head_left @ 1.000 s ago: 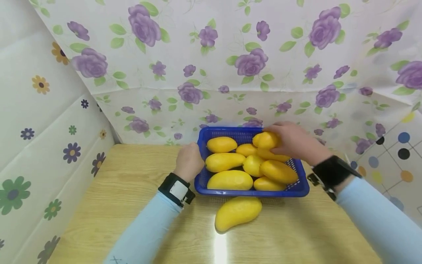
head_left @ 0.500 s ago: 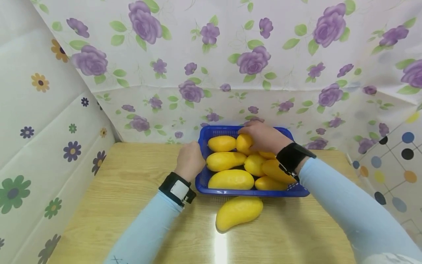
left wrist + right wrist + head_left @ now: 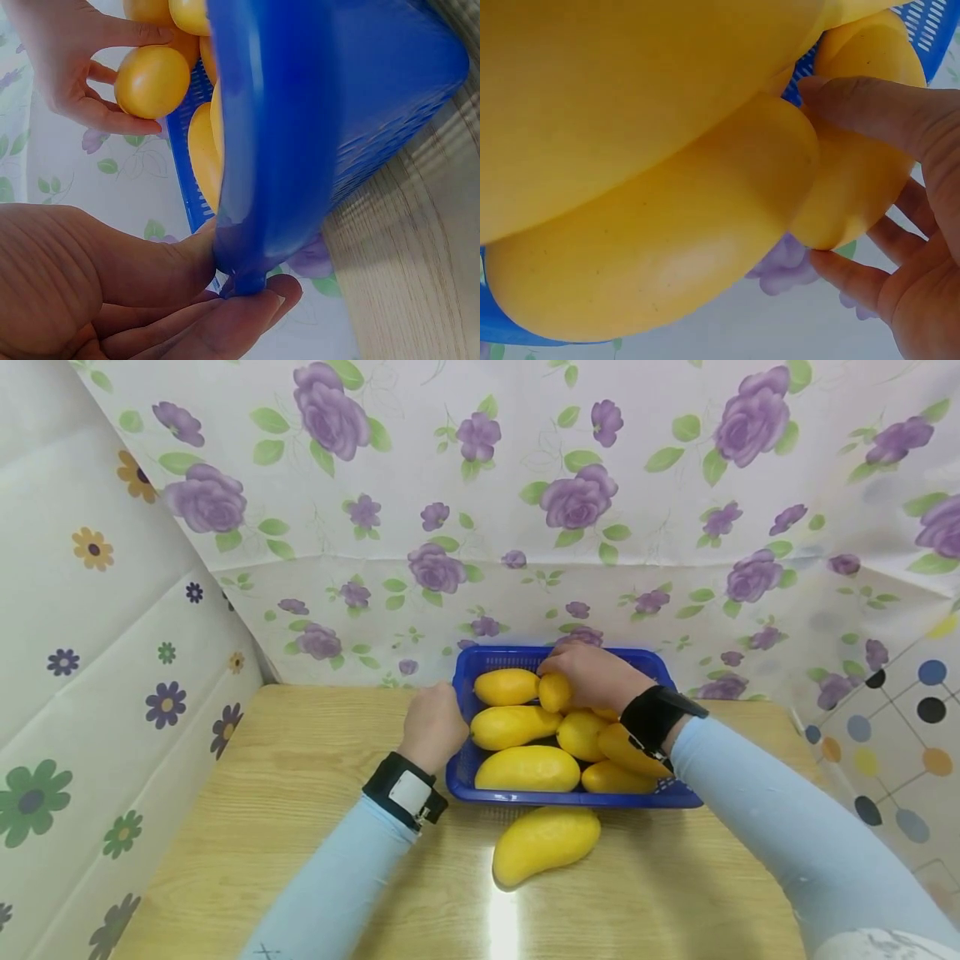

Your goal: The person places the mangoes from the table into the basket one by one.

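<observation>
A blue plastic basket [image 3: 510,797] with perforated walls holds several yellow mangoes. My left hand [image 3: 433,727] is at its left end; in the left wrist view the thumb and fingers pinch the basket's rim [image 3: 274,150]. My right hand [image 3: 596,675] reaches over the back of the basket and grips a mango [image 3: 555,692], thumb on one side and fingers on the other. In the right wrist view that mango [image 3: 855,169] stands on end beside a larger mango [image 3: 675,232] inside the basket. The right hand and wrist cover some mangoes on the right.
One curved mango [image 3: 546,846] lies on the wooden table [image 3: 300,827] just in front of the basket. A purple-flowered sheet [image 3: 360,635] hangs right behind the basket. Patterned sheets [image 3: 97,693] also stand at the left and right sides.
My right hand has carried its mango leftward from the basket's back right to the back middle, settling slightly lower in the last half second. The left hand stays on the rim.
</observation>
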